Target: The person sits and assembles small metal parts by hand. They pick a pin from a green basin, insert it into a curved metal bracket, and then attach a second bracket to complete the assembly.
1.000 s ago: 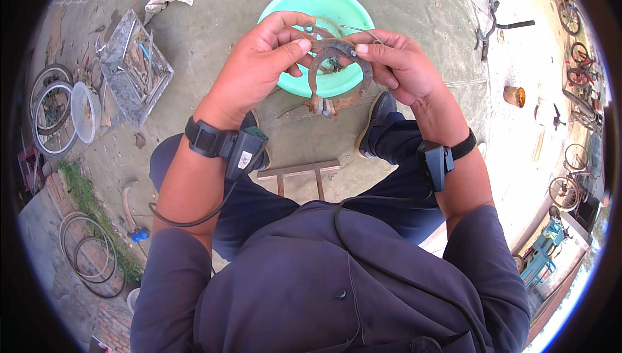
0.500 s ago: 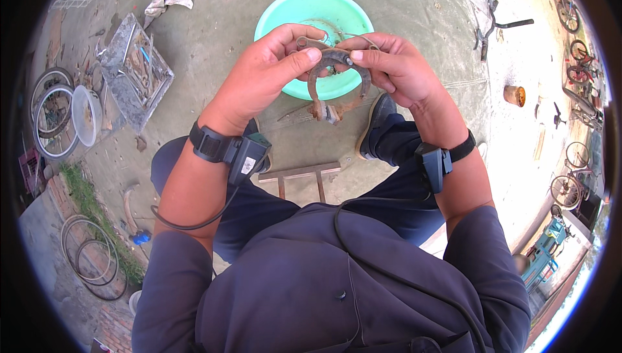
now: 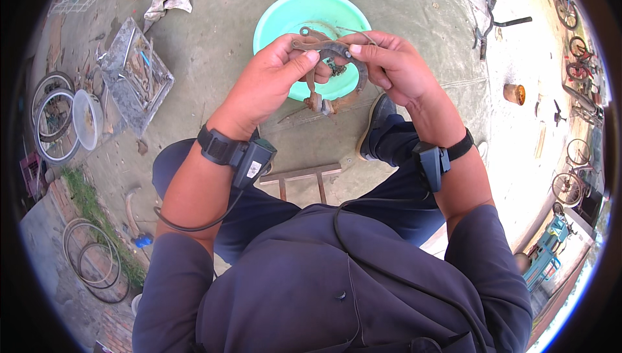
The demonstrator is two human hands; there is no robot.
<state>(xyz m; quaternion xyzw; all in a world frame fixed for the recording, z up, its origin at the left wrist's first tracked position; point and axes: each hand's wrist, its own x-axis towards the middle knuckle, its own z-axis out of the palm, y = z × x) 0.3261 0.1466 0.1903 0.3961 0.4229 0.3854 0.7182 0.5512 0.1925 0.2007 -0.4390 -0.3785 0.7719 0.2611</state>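
Observation:
I hold a rusty bicycle brake caliper (image 3: 332,68) in both hands, above a turquoise basin (image 3: 291,16) on the concrete ground. My left hand (image 3: 269,84) pinches the caliper's upper arm between thumb and fingers. My right hand (image 3: 392,68) grips the other curved arm from the right. A thin wire runs off the top of the part. The brake pads hang down below my fingers. Black bands with small devices sit on both wrists.
A metal tray of tools (image 3: 133,74) lies at the left, with a white bucket (image 3: 87,116) and wheel rims (image 3: 48,119) beyond it. A small wooden stool (image 3: 301,181) stands between my legs. A bicycle handlebar part (image 3: 495,25) and a rusty can (image 3: 514,94) lie at the right.
Both hands have lifted the caliper slightly and turned it; my fingers have shifted along its arms. The basin and the ground items have not moved.

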